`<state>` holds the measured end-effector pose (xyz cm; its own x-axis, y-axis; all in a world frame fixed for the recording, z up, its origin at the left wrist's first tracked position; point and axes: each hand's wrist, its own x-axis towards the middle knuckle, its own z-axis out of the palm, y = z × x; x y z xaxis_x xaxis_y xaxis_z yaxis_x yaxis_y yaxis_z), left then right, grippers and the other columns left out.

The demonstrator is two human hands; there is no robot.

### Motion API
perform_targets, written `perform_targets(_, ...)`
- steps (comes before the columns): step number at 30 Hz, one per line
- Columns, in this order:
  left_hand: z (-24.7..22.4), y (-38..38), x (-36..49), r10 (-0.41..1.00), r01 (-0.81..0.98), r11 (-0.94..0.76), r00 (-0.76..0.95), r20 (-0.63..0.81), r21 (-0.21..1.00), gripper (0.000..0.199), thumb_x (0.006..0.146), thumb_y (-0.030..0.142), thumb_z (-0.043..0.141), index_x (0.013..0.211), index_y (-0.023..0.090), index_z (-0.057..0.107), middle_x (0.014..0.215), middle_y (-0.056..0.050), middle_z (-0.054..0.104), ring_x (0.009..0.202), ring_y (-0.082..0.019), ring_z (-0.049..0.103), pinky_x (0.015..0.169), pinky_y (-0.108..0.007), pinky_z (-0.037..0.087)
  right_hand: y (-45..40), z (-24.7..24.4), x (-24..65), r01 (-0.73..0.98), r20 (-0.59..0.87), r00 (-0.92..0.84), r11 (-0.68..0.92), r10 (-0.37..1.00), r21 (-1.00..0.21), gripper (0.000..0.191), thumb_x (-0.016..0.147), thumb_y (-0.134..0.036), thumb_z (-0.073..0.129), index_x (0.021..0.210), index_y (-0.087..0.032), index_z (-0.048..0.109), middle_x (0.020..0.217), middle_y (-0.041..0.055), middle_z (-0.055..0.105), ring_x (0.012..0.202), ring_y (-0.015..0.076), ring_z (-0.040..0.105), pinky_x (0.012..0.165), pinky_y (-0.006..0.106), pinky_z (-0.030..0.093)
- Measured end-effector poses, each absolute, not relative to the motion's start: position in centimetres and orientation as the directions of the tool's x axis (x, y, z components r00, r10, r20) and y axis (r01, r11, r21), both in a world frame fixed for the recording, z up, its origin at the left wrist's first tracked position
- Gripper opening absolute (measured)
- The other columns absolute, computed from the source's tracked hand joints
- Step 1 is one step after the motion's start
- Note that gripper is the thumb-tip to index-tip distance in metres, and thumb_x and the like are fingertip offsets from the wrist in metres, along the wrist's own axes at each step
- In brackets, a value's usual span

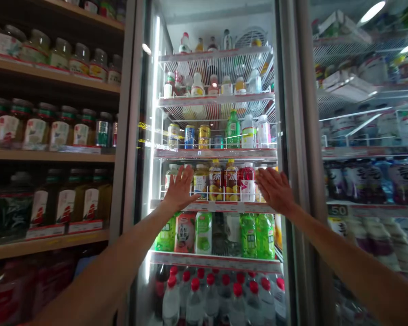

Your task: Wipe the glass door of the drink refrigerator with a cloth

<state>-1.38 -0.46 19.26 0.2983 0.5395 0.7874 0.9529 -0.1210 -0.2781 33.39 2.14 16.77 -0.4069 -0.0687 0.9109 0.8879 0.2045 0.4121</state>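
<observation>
Both my arms reach toward a lit drinks fridge [215, 206]. My left hand [181, 188] is raised on the left with its fingers spread and nothing held. Behind it stand drink bottles with yellow caps [216, 177] on a wire-fronted shelf. My right hand [275, 189] is stretched out on the right, palm forward, fingers extended, and it too holds nothing. Closest to it is a red bottle [247, 181]. Whether either hand touches the glass, I cannot tell. Below the hands are large green bottles [249, 235] and a pink-red carton or bottle [184, 233].
Wooden shelves [51, 156] with jars and dark bottles line the left. A metal door frame [306, 136] divides off a second fridge of drinks [365, 181] on the right. Red-capped clear bottles [195, 301] fill the bottom. A green bottle [233, 129] and cans [189, 136] stand higher up.
</observation>
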Motion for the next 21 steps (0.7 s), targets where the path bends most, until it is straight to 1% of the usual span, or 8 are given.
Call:
perform_targets(3, 19.2, -0.4, -1.3, 0.544, 0.955, -0.103, 0.289, 0.787, -0.279, 0.089, 0.078, 0.058, 0.048, 0.144, 0.013, 0.010, 0.152, -0.013, 0.005, 0.139, -0.029, -0.001, 0.110, -0.054, 0.012, 2.8, 19.8, 33.9, 0.967, 0.980, -0.113, 0.210, -0.162, 0.146, 0.040, 0.090, -0.031, 0.037, 0.124, -0.019, 0.052, 0.135, 0.0094, 0.047, 0.132, 0.0265, 0.032, 0.103, 0.049, 0.031)
perform_targets(5, 19.2, -0.3, -1.3, 0.541, 0.953, -0.099, 0.294, 0.788, -0.288, 0.090, 0.077, 0.059, 0.048, 0.144, 0.012, 0.010, 0.152, -0.013, 0.004, 0.139, -0.030, -0.001, 0.110, -0.054, 0.012, 3.0, 20.2, 33.2, 0.973, 0.982, -0.039, 0.215, -0.184, 0.079, 0.040, 0.090, -0.032, 0.037, 0.123, -0.017, 0.053, 0.136, 0.0105, 0.046, 0.132, 0.0278, 0.031, 0.102, 0.050, 0.033)
perform_targets(7, 19.2, -0.2, -1.3, 0.537, 0.951, -0.101, 0.300, 0.789, -0.292, 0.092, 0.076, 0.061, 0.047, 0.144, 0.011, 0.009, 0.152, -0.013, 0.004, 0.139, -0.030, -0.001, 0.110, -0.055, 0.013, 2.8, 19.0, 32.4, 0.967, 0.982, -0.106, 0.212, -0.157, 0.139, 0.039, 0.090, -0.032, 0.038, 0.123, -0.019, 0.053, 0.135, 0.0097, 0.047, 0.132, 0.0274, 0.032, 0.103, 0.050, 0.032)
perform_targets(10, 19.1, 0.0, -1.4, 0.527, 0.951, -0.114, 0.303, 0.794, -0.287, 0.093, 0.076, 0.062, 0.046, 0.144, 0.012, 0.006, 0.152, -0.013, 0.005, 0.139, -0.030, -0.001, 0.109, -0.055, 0.014, 2.3, 16.6, 31.9, 0.895, 0.925, -0.373, 0.236, -0.070, 0.379, 0.039, 0.089, -0.030, 0.041, 0.127, -0.023, 0.049, 0.136, 0.0059, 0.048, 0.133, 0.0235, 0.029, 0.107, 0.048, 0.027)
perform_targets(12, 19.0, 0.1, -1.5, 0.519, 0.952, -0.120, 0.302, 0.799, -0.282, 0.092, 0.077, 0.062, 0.045, 0.144, 0.013, 0.006, 0.152, -0.013, 0.005, 0.139, -0.030, -0.001, 0.109, -0.055, 0.014, 2.2, 16.6, 32.5, 0.855, 0.887, -0.460, 0.251, -0.042, 0.455, 0.040, 0.089, -0.030, 0.041, 0.128, -0.025, 0.048, 0.136, 0.0038, 0.048, 0.133, 0.0218, 0.029, 0.108, 0.047, 0.025)
perform_targets(14, 19.0, 0.2, -1.5, 0.512, 0.951, -0.124, 0.307, 0.802, -0.285, 0.091, 0.077, 0.061, 0.045, 0.144, 0.013, 0.007, 0.152, -0.013, 0.005, 0.139, -0.030, -0.001, 0.109, -0.056, 0.013, 2.4, 18.3, 33.2, 0.891, 0.923, -0.380, 0.244, -0.060, 0.383, 0.040, 0.089, -0.031, 0.040, 0.128, -0.025, 0.048, 0.136, 0.0045, 0.048, 0.132, 0.0227, 0.031, 0.107, 0.047, 0.026)
perform_targets(18, 19.0, 0.0, -1.4, 0.529, 0.951, -0.118, 0.305, 0.792, -0.287, 0.091, 0.077, 0.060, 0.045, 0.144, 0.010, 0.008, 0.152, -0.012, 0.004, 0.139, -0.030, -0.001, 0.109, -0.056, 0.011, 3.1, 22.5, 32.5, 0.968, 0.986, -0.062, 0.229, -0.158, 0.098, 0.041, 0.091, -0.032, 0.035, 0.126, -0.019, 0.051, 0.135, 0.0093, 0.047, 0.131, 0.0275, 0.032, 0.102, 0.050, 0.031)
perform_targets(21, 19.0, -0.1, -1.3, 0.547, 0.956, -0.104, 0.286, 0.787, -0.275, 0.092, 0.076, 0.060, 0.047, 0.144, 0.010, 0.009, 0.152, -0.011, 0.003, 0.139, -0.030, -0.002, 0.110, -0.055, 0.011, 2.9, 22.0, 30.1, 0.960, 0.978, -0.133, 0.224, -0.159, 0.167, 0.040, 0.090, -0.031, 0.036, 0.123, -0.016, 0.054, 0.136, 0.0103, 0.047, 0.132, 0.0281, 0.030, 0.103, 0.050, 0.031)
